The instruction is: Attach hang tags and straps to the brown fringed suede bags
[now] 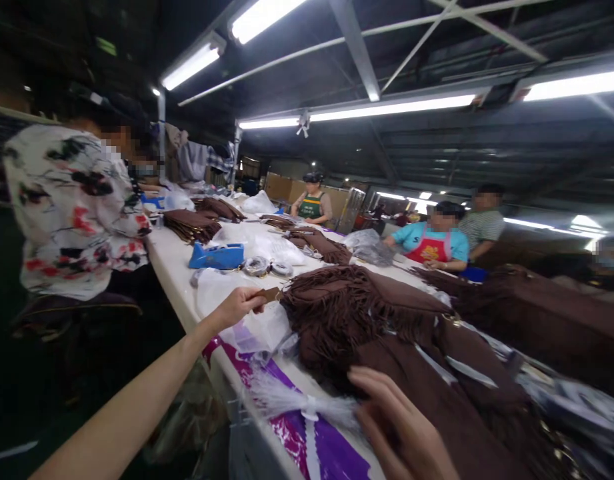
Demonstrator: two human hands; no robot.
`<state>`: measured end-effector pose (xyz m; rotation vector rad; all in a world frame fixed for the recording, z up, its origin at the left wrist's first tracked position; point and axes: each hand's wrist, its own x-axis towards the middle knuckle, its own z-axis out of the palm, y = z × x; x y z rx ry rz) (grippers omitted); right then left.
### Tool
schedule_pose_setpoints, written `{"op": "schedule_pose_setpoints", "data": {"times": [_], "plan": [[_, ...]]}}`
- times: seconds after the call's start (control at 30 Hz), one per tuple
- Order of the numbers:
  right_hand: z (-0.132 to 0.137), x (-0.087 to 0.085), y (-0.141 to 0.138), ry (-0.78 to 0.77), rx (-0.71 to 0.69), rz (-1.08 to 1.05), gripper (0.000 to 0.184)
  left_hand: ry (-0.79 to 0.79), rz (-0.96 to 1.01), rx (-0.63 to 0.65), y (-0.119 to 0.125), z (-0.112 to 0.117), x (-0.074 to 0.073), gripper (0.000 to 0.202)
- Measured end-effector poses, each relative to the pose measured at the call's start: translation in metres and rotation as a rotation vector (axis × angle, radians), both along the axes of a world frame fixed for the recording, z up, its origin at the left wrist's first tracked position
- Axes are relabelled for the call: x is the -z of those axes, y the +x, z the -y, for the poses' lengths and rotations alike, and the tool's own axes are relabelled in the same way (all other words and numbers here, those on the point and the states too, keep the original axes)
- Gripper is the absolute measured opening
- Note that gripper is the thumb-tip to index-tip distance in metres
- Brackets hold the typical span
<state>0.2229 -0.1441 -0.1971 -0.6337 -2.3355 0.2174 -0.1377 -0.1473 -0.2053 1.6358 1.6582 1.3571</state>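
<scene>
My left hand [238,305] reaches out over the table edge and pinches a thin brown strap [269,294] that leads to a brown fringed bag [347,310]. That bag lies on a pile of similar brown fringed pieces [437,373]. My right hand [401,430] rests low at the front with its fingers stretched out on the brown fabric, beside a bundle of white plastic ties [301,402]. Clear plastic bags [259,330] lie under the left hand.
A long white table [174,260] runs away from me with a blue tape dispenser [217,256], tape rolls [267,267] and more brown piles [191,223]. A person in a flowered top [71,207] sits at left. Other workers [431,239] stand across the table.
</scene>
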Motion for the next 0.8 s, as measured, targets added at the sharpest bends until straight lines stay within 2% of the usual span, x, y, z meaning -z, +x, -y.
{"op": "schedule_pose_setpoints", "data": {"times": [0.07, 0.13, 0.23, 0.3, 0.4, 0.5, 0.53, 0.57, 0.63, 0.73, 0.8], "plan": [[-0.012, -0.012, -0.055, -0.281, -0.138, -0.121, 0.042, 0.047, -0.075, 0.086, 0.016, 0.006, -0.006, 0.034], [-0.025, -0.018, -0.103, -0.426, -0.172, -0.191, 0.055, 0.079, -0.2, 0.154, 0.028, 0.012, -0.011, 0.035], [-0.04, -0.016, -0.142, -0.479, -0.146, -0.089, 0.016, 0.061, -0.34, 0.198, 0.031, 0.018, -0.013, 0.035], [-0.044, -0.012, -0.143, -0.485, -0.105, -0.06, 0.014, 0.028, -0.385, 0.185, 0.022, 0.019, -0.011, 0.036], [-0.047, -0.007, -0.111, -0.55, -0.065, -0.094, 0.022, -0.002, -0.407, 0.022, -0.004, 0.014, -0.003, 0.043], [-0.047, -0.004, -0.05, -0.711, -0.068, -0.152, 0.027, -0.068, -0.522, -0.203, -0.031, 0.002, 0.012, 0.045], [-0.046, -0.004, -0.026, -0.799, -0.069, -0.194, 0.026, -0.095, -0.568, -0.23, -0.038, -0.003, 0.018, 0.042], [-0.044, -0.004, -0.001, -0.987, -0.094, -0.333, 0.025, -0.122, -0.611, -0.234, -0.042, -0.008, 0.024, 0.038], [-0.037, -0.006, 0.048, -1.202, -0.034, -0.625, 0.03, -0.161, -0.672, -0.222, -0.047, -0.017, 0.034, 0.027], [-0.02, -0.006, 0.112, -1.308, 0.143, -0.762, 0.042, -0.189, -0.738, -0.234, -0.048, -0.025, 0.038, 0.031], [-0.004, 0.001, 0.146, -1.303, 0.221, -0.78, 0.045, -0.182, -0.759, -0.256, -0.042, -0.028, 0.031, 0.038]]}}
